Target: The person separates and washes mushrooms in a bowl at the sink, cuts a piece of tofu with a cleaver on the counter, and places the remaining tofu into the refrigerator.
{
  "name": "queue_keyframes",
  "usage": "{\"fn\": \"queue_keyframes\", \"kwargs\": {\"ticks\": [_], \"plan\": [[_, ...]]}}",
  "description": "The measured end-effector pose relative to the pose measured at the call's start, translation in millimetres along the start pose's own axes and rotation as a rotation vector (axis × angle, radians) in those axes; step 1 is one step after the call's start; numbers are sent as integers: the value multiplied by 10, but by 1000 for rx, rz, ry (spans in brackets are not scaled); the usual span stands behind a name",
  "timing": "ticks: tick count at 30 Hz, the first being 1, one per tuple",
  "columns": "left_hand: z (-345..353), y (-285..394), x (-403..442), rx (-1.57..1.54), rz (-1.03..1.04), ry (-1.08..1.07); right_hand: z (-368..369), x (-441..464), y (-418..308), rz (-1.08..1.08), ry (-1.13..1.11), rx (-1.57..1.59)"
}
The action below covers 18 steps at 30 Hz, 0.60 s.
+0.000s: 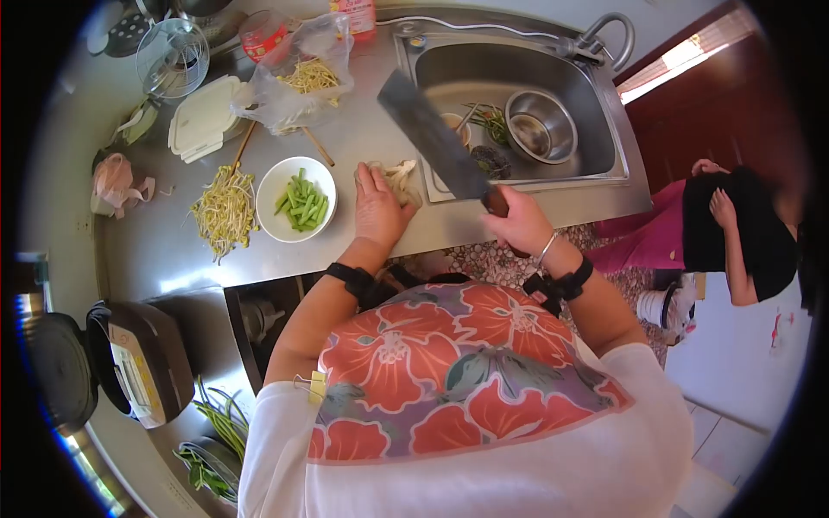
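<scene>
My right hand (522, 223) grips a cleaver (436, 138) by its dark handle. The broad blade is raised, slanting up and left across the sink's near corner. My left hand (380, 207) lies on the steel counter with fingers stretched out, touching a small heap of pale, mushroom-like pieces (401, 180), partly hidden by the hand. To the left of that hand stands a white bowl (268, 229) of cut green stalks (302, 203). Beyond the bowl lies a loose pile of bean sprouts (224, 214).
A plastic bag (332, 47) holds more sprouts behind the bowl, near a cream container (203, 121) and chopsticks (318, 147). The sink (617, 147) contains a metal basin (566, 129) and greens. Another person (734, 229) stands at right. A rice cooker (155, 363) sits at lower left.
</scene>
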<state>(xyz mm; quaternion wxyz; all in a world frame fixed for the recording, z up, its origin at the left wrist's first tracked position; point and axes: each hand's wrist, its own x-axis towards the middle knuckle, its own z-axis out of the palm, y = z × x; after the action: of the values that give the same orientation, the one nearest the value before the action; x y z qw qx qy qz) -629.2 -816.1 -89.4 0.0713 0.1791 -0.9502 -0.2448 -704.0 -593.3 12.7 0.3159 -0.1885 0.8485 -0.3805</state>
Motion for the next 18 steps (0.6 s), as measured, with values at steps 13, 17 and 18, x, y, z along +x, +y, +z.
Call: {"fn": "queue_keyframes", "kwargs": {"ticks": [13, 17, 18], "plan": [[-78, -32, 54, -49, 25, -40, 236, -502, 82, -212, 63, -515], [-34, -63, 92, -2, 6, -81, 201, -481, -46, -146, -5, -554], [-38, -58, 107, 10, -8, -98, 210, -448, -78, -120, -20, -564]]}}
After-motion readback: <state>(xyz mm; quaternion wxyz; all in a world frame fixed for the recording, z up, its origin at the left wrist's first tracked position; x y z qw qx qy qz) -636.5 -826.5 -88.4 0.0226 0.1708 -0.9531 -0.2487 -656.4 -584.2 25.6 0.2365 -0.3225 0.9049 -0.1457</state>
